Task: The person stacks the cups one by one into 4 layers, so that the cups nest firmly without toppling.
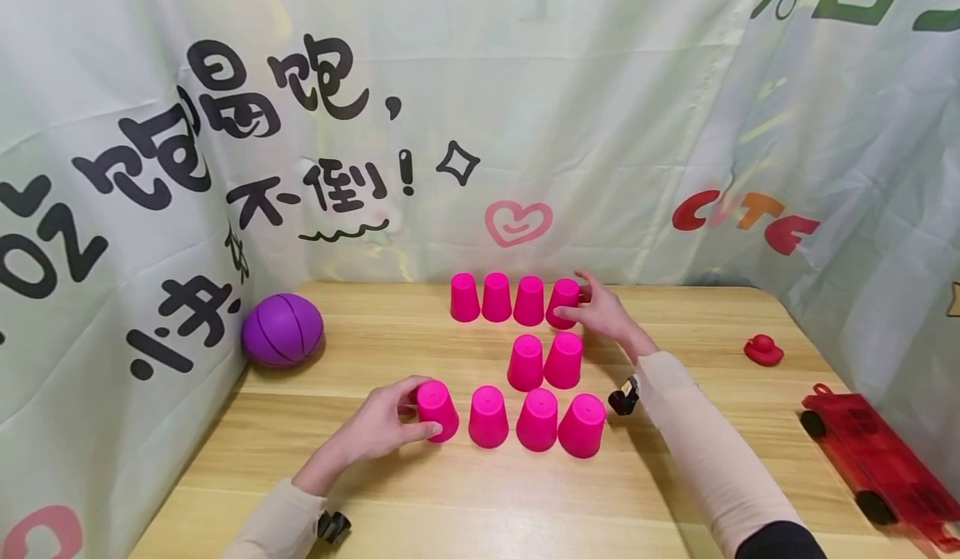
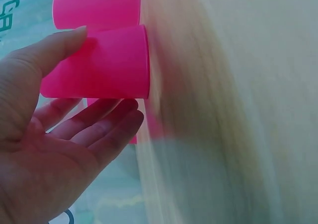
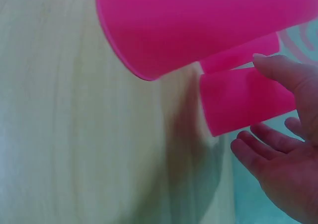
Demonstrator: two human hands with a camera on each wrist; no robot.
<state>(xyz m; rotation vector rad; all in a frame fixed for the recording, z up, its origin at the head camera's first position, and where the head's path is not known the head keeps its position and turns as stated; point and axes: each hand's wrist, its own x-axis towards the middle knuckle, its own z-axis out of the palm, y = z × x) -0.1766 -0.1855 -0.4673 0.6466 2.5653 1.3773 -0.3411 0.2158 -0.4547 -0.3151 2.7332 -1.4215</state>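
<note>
Several pink cups stand upside down in three rows. My left hand (image 1: 382, 417) holds the leftmost front-row cup (image 1: 437, 411), its thumb on the near side and its fingers on the far side. In the left wrist view the thumb lies on that cup (image 2: 107, 65), and the fingers are just under its wall. My right hand (image 1: 603, 309) is round the right-end cup (image 1: 562, 302) of the back row. The right wrist view shows the thumb at this cup (image 3: 243, 100) and loosely spread fingers beside it, with a gap at some of them.
Two more cups, one of them at the right (image 1: 563, 361), form the middle row between my arms. A purple ball (image 1: 283, 330) lies at the table's left edge. On the right are a small red toy (image 1: 763, 349) and a red toy car (image 1: 877, 459). Printed cloth (image 1: 600, 126) hangs behind the table.
</note>
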